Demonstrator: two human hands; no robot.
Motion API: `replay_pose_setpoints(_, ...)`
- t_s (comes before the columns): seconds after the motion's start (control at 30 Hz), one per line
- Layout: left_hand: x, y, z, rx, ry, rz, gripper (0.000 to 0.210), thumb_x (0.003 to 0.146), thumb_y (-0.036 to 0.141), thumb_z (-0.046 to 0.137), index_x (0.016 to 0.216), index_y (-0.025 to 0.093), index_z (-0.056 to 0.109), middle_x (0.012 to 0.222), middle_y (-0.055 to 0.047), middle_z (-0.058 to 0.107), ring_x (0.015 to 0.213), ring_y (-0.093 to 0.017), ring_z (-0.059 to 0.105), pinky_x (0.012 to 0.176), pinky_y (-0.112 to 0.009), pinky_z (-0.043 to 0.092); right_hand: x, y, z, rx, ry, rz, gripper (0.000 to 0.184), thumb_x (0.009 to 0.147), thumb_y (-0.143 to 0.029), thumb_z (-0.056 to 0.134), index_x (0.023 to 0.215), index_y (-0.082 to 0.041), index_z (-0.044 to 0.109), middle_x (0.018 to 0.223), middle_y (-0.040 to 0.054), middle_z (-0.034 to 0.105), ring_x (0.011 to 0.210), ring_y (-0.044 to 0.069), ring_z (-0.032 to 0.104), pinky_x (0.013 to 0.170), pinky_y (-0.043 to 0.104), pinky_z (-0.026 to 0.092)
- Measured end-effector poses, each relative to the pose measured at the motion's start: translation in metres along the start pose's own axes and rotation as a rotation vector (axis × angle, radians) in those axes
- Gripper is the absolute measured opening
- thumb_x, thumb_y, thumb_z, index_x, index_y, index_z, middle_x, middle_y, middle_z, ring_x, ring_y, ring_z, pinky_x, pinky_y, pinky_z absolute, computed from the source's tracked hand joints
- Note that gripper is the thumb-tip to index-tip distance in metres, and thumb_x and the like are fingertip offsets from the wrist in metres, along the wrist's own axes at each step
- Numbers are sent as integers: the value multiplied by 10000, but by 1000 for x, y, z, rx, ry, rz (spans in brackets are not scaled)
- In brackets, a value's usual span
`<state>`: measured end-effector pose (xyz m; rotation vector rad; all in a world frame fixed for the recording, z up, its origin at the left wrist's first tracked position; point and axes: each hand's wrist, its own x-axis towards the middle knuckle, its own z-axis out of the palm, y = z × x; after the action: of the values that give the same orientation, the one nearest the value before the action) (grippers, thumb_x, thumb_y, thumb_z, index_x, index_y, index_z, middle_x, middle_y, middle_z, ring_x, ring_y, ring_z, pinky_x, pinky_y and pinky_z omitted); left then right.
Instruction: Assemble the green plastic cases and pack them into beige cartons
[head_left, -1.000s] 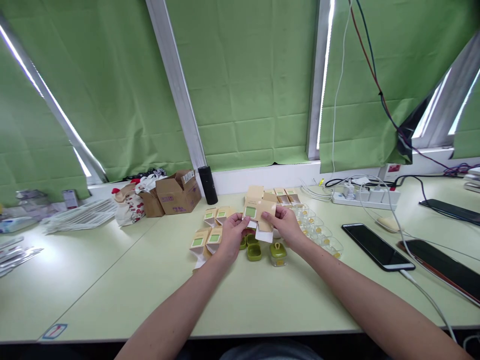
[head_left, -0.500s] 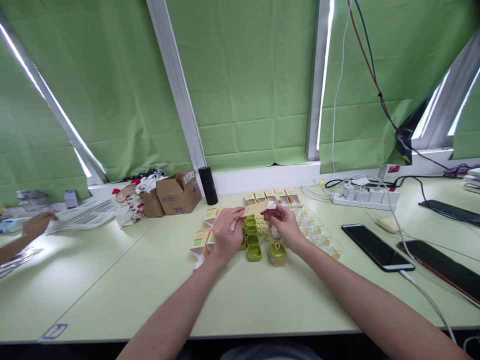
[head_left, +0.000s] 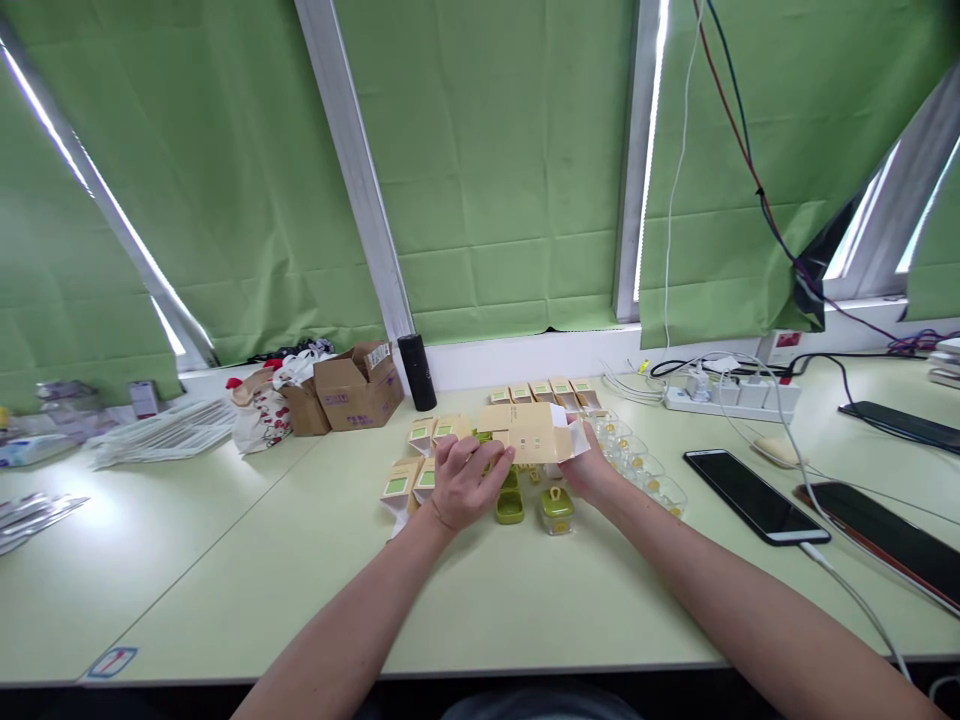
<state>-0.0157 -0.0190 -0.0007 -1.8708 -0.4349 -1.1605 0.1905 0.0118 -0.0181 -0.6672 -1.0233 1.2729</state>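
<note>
A beige cardboard box (head_left: 534, 432) with open white-lined flaps at its right end is up between my hands, over the table. My left hand (head_left: 466, 482) is closed on its left end, fingers bent across the lower edge. My right hand (head_left: 589, 466) grips the right end, its fingertips partly hidden behind the flap. Below are green square lids (head_left: 510, 506), partly covered by the box and my left hand. A small clear jar with a green lid (head_left: 556, 510) stands just in front. Clear containers with yellow dots (head_left: 646, 464) stand right of my right hand.
Beige boxes with green labels stand at the left (head_left: 399, 482) and in a back row (head_left: 540, 391). A black bottle (head_left: 417, 372) and brown carton (head_left: 360, 388) are behind. To the right lie a phone (head_left: 754, 494), cables and a power strip (head_left: 731, 398).
The box has turned so its broad printed side faces me, and it looks opened out. My right hand has shifted slightly right and down. Another person's hand at the left has gone from view.
</note>
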Motion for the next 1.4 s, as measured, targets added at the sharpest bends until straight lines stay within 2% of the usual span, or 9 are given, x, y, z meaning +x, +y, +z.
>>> replay_pose_setpoints(0.33, -4, 3, 5, -27, -81, 25, 343, 888, 64, 741, 1132, 302, 704, 945, -8, 798, 884, -208, 620, 846, -417, 439, -3, -6, 2, 55, -18, 83, 456, 653, -620, 870, 881, -238, 771, 802, 76, 809, 836, 315, 755, 632, 359, 556)
replay_pose_setpoints(0.57, 9, 1, 6, -56, -98, -56, 207, 919, 61, 677, 1029, 236, 685, 900, -48, 770, 795, -205, 675, 732, -387, 484, -1, -5, 0, 58, 34, 27, 340, 597, -414, 912, 840, -243, 747, 779, 37, 786, 677, 198, 647, 571, 294, 446)
replay_pose_setpoints(0.67, 11, -6, 10, -133, -59, -209, 156, 952, 83, 660, 1022, 220, 683, 902, -60, 768, 826, -210, 709, 734, -363, 536, -3, -10, 0, 10, -21, 14, 329, 613, -406, 926, 836, -215, 778, 863, 74, 815, 698, 168, 629, 575, 273, 423)
replay_pose_setpoints(0.8, 17, -31, 17, -199, -33, -581, 100, 998, 221, 650, 900, 215, 663, 846, -47, 759, 775, -203, 720, 725, -340, 556, -6, -14, 1, -50, -27, 3, 376, 642, -469, 929, 886, -207, 812, 875, 87, 827, 683, 159, 611, 553, 266, 410)
replay_pose_setpoints(0.9, 24, -63, 28, -213, -159, -975, 194, 980, 355, 674, 847, 219, 641, 818, -35, 770, 763, -212, 756, 752, -328, 553, -8, -14, 2, -83, -32, -9, 373, 638, -470, 928, 871, -203, 812, 834, 74, 817, 648, 146, 591, 534, 259, 402)
replay_pose_setpoints(1.0, 25, -97, 48, -240, -395, -1333, 210, 980, 410, 654, 918, 210, 669, 882, -39, 814, 815, -213, 801, 790, -294, 559, -8, -13, 2, -105, -39, -9, 355, 652, -461, 918, 867, -201, 808, 820, 68, 812, 634, 142, 588, 524, 254, 399)
replay_pose_setpoints(1.07, 21, -116, 64, -218, -462, -1404, 211, 974, 398, 663, 921, 196, 690, 821, -56, 821, 849, -232, 813, 848, -301, 561, -7, -12, 1, -116, -39, -10, 346, 657, -459, 913, 861, -202, 803, 808, 66, 806, 625, 143, 587, 516, 254, 394)
replay_pose_setpoints(1.17, 10, -133, 88, -177, -562, -1483, 204, 959, 360, 678, 858, 186, 712, 749, -90, 816, 873, -257, 812, 831, -311, 570, -7, -12, 1, -121, -41, -8, 340, 660, -457, 908, 856, -202, 797, 797, 63, 799, 610, 139, 577, 510, 254, 389)
replay_pose_setpoints(1.4, -7, -140, 124, -53, -781, -1541, 233, 885, 396, 759, 895, 163, 759, 800, -150, 821, 980, -315, 802, 857, -364, 567, -7, -13, 0, -123, -32, 8, 356, 651, -466, 913, 861, -201, 803, 787, 58, 792, 607, 130, 571, 513, 249, 380)
